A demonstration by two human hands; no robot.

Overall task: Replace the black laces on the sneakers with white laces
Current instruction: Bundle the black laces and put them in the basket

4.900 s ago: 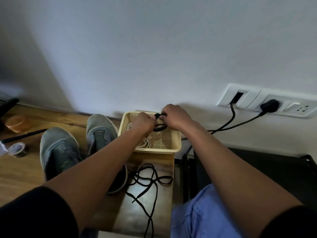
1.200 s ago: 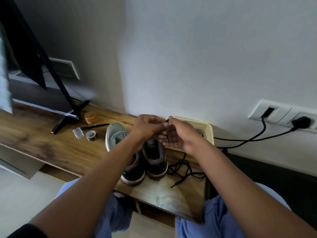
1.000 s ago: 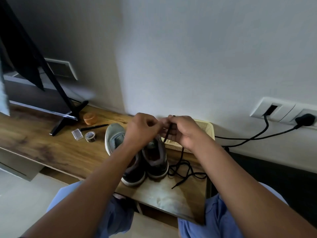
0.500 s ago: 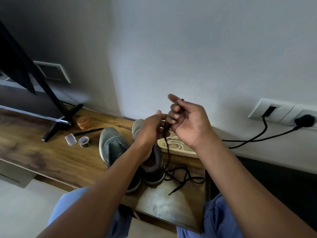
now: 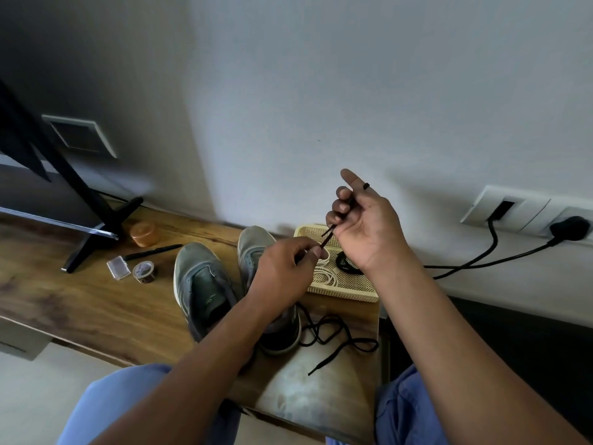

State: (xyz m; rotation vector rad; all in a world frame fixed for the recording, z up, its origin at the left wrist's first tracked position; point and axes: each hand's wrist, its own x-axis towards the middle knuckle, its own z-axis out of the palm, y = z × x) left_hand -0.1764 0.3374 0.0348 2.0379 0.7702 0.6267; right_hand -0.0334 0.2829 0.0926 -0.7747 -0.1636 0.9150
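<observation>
Two grey sneakers stand side by side on the wooden table, the left sneaker point(image 5: 202, 284) in full view and the right sneaker point(image 5: 255, 248) partly behind my left arm. My left hand point(image 5: 284, 268) pinches a black lace point(image 5: 326, 239) above the right sneaker. My right hand point(image 5: 362, 220) is raised palm-up and holds the same lace's upper end between its fingers. The rest of that black lace point(image 5: 333, 332) lies in loose loops on the table. A yellow basket point(image 5: 346, 289) behind holds white laces point(image 5: 325, 273) and a coiled black lace point(image 5: 346, 263).
On the table point(image 5: 80, 303) to the left lie an orange lid point(image 5: 144, 233), a black pen point(image 5: 154, 251), a tape roll point(image 5: 144, 271) and a small clear packet point(image 5: 118, 267). A black monitor stand point(image 5: 93, 226) is further left. Wall sockets point(image 5: 526, 208) with black cables are at right.
Both hands rose from the basket with a black lace. My right hand lifted higher and turned palm-up, drawing the lace taut between the hands. The view shifted left.
</observation>
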